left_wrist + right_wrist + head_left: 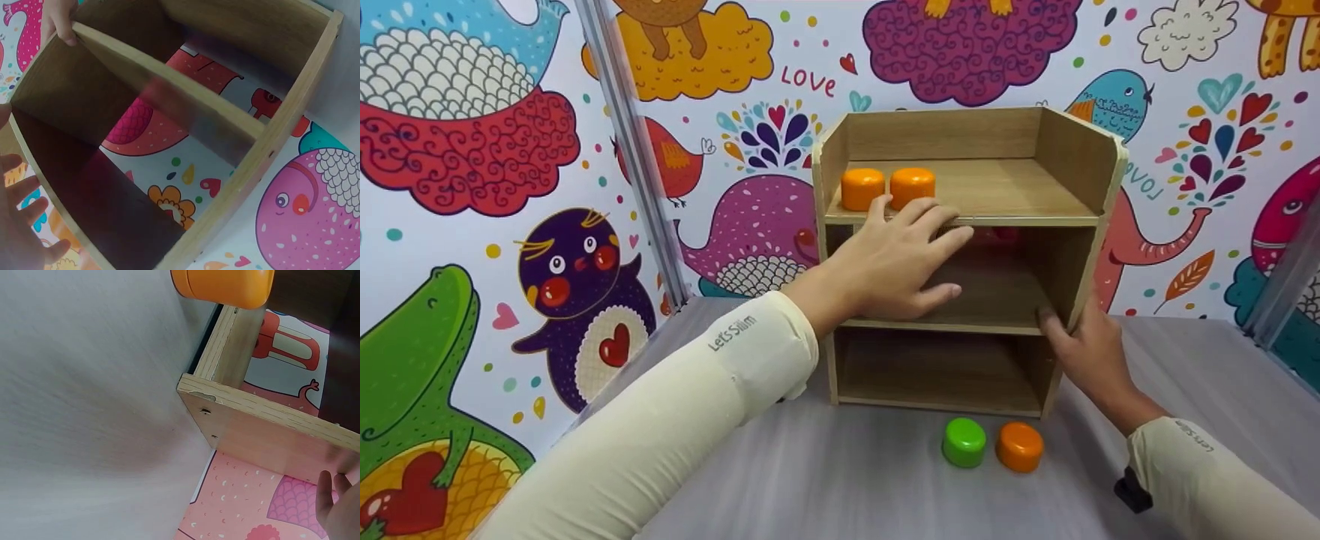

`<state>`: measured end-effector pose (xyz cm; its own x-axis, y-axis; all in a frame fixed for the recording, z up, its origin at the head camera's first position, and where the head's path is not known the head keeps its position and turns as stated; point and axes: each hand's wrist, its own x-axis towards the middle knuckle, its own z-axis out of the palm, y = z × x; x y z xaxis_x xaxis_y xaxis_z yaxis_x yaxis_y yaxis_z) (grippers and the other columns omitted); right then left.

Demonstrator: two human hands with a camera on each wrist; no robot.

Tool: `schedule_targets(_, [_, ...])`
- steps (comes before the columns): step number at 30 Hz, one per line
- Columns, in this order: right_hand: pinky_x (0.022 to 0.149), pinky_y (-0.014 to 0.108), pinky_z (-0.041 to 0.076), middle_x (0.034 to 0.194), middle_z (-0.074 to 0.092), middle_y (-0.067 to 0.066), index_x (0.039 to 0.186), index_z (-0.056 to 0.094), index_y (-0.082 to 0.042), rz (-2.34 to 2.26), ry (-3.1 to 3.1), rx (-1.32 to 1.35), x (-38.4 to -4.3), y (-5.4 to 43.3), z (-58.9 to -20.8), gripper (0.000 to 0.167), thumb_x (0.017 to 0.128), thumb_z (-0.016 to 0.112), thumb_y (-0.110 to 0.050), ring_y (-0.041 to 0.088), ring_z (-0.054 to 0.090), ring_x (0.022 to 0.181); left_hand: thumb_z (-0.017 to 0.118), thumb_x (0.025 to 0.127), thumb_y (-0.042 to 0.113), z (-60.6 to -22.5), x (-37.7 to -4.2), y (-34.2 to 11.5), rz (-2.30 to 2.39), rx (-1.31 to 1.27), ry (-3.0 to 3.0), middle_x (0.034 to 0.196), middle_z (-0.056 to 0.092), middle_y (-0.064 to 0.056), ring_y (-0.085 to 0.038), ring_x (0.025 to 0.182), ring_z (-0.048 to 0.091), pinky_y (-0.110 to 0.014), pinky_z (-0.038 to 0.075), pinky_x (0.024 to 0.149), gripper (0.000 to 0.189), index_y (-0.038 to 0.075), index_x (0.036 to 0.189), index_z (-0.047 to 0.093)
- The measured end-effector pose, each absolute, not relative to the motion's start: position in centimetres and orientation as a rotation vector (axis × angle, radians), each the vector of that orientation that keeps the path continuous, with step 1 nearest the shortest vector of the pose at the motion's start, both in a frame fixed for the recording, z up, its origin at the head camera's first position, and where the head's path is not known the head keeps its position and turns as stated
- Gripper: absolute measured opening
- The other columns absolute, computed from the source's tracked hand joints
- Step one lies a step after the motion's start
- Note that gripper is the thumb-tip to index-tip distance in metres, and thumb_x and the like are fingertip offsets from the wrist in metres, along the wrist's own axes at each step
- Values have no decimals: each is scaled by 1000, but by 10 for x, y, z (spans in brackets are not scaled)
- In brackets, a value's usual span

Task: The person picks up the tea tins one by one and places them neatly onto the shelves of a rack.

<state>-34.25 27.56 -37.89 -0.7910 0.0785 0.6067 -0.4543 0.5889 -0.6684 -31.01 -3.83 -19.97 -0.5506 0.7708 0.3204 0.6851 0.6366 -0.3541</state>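
A small three-tier wooden shelf (952, 139) stands upright in the head view. My left hand (896, 259) is at the front edge of its top tier, fingers spread and fairly straight. Just beyond the fingertips, two short rounded orange cylinders, one at the left (862, 190) and one beside it (913, 187), sit on that tier. My right hand (1087, 352) holds the shelf's right side panel, thumb at the inner front edge, fingers (324, 495) along the outer face. In the left wrist view, the left hand (19, 216) is beside the shelf's top board.
On the grey table (825, 480) before the shelf stand a green cylinder (964, 442) and another orange cylinder (1020, 447), side by side. Walls (780, 142) printed with cartoon animals close off the back and sides. A metal post (634, 150) rises at the left corner.
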Motion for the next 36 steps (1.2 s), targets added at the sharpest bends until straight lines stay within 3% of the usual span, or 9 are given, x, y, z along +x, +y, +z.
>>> schedule_targets(7, [95, 73, 50, 154, 56, 31, 169, 29, -7, 1188, -2224, 309, -343, 275, -379, 73, 109, 65, -27, 59, 62, 130, 56, 110, 55, -212, -305, -39, 256, -1176, -2396, 177, 36, -10, -33, 164, 29, -73, 23, 126, 68, 21, 168, 47])
schedule_targets(16, [94, 70, 53, 147, 62, 32, 162, 37, -1, 1171, -2221, 278, -341, 275, -380, 66, 109, 65, -29, 57, 68, 123, 57, 109, 56, -234, -303, -38, 328, -1221, -2324, 171, 46, -8, -32, 163, 32, -76, 19, 125, 65, 22, 165, 51])
schedule_targets(24, [96, 71, 51, 152, 59, 31, 164, 34, -2, 1198, -2236, 287, -341, 275, -377, 70, 109, 66, -32, 58, 65, 128, 56, 109, 56, -262, -300, -32, 351, -1295, -2319, 167, 50, -6, -31, 160, 35, -74, 28, 123, 63, 22, 162, 54])
schedule_targets(36, [101, 72, 50, 148, 62, 30, 161, 37, -3, 1142, -2247, 269, -342, 275, -377, 65, 110, 65, -32, 56, 66, 126, 57, 110, 57, -309, -294, -15, 377, -1421, -2366, 166, 51, -3, -26, 155, 42, -66, 38, 123, 63, 25, 164, 50])
